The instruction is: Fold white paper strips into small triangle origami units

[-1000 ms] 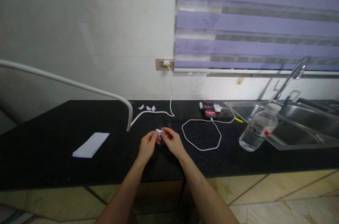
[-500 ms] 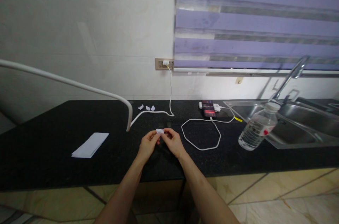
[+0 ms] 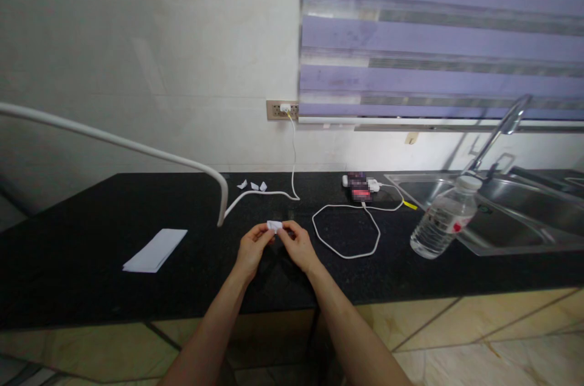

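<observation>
My left hand (image 3: 252,247) and my right hand (image 3: 295,245) meet over the black countertop (image 3: 91,240), fingertips pinched together on a small folded white paper piece (image 3: 274,226). Both hands are closed on it, just above the counter surface. Three small folded white paper pieces (image 3: 253,185) lie farther back near the wall. A stack of white paper sheets (image 3: 155,250) rests flat to my left.
A white cable (image 3: 351,234) loops right of my hands, running to a phone (image 3: 359,187) and a wall socket (image 3: 281,110). A clear water bottle (image 3: 440,217) leans by the steel sink (image 3: 511,209). A white curved tube (image 3: 137,151) arcs down onto the counter.
The hands stay together in the same spot; the paper piece between the fingertips has been turned and pressed slightly, looking flatter than a second ago.
</observation>
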Demonstrator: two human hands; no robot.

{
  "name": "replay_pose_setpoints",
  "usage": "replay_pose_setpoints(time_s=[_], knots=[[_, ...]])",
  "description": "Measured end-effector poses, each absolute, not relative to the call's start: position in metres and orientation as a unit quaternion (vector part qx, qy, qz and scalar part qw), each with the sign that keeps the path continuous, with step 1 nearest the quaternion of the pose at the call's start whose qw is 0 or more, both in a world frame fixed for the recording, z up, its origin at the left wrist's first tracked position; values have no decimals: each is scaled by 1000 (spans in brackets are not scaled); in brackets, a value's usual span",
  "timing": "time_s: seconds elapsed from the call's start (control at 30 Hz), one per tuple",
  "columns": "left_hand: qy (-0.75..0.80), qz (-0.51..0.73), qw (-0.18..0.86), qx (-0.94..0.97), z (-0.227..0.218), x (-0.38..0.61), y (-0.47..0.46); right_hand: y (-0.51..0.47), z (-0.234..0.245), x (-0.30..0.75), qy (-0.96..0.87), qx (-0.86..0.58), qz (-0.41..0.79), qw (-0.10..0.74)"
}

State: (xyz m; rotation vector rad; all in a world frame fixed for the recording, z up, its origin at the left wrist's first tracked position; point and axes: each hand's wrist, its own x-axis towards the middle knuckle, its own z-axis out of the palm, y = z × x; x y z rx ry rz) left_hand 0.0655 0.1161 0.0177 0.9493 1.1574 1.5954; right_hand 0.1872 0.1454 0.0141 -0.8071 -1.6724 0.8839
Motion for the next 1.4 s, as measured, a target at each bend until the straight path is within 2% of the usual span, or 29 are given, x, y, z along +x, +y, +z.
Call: replay_pose_setpoints(time_s=[0.17,0.3,0.57,0.83,1.2,1.4], knots=[[440,656,499,356,18,64,115,149,9,186,-678,-332,398,521],[456,655,478,367,15,63,116,148,8,184,-646,-335,419,544],[462,646,475,379,17,63,115,143,16,185,-656,-325,442,518],[467,677,433,368,17,64,116,144,16,185,-651,-329,439,525],[515,650,386,404,19,66,116,147,10,186,-644,-330,429,540],[509,637,409,409,22,67,114,147,12,188,-663,-326,418,529]])
